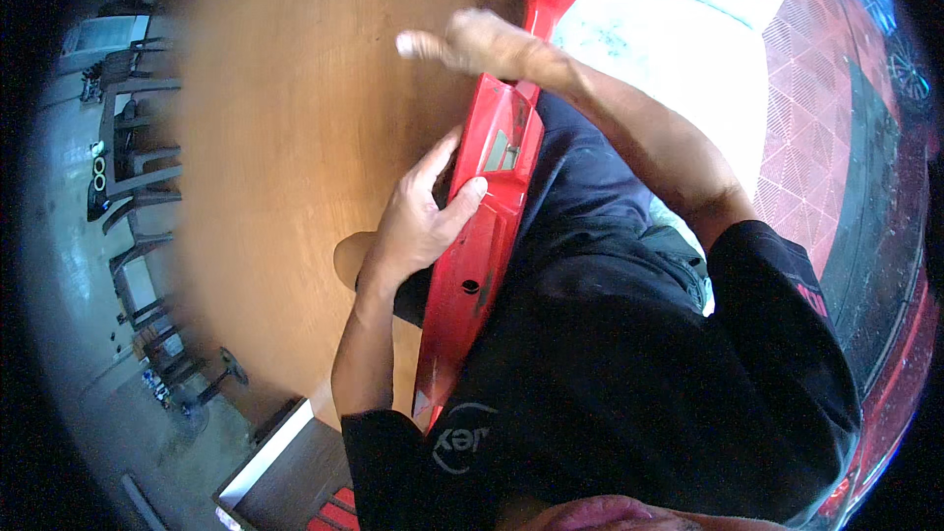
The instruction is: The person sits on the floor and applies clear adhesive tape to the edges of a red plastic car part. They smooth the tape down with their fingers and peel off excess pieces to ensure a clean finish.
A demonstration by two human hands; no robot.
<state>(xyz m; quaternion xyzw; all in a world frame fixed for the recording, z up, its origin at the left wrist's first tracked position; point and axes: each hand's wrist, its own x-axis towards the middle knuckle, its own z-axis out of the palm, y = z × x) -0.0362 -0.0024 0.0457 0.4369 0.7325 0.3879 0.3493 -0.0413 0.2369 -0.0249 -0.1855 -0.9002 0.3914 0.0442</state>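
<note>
Red panel (479,241) (glossy), in left hand (421,219); right hand (489,45) blurred, nearby

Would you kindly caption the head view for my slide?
Left grip on a long red panel, right grip blurred nearby.

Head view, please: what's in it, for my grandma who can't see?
A person's left hand holds a long, shiny red part; the blurred right hand is over it, perhaps touching. A brown wooden surface lies to the left.

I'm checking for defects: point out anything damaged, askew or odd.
Only the long, glossy, plastic-looking red panel, held in the left hand, stands out: dull, dark patches near its round opening break the even red. They could be dirt, wear or reflections.
</note>
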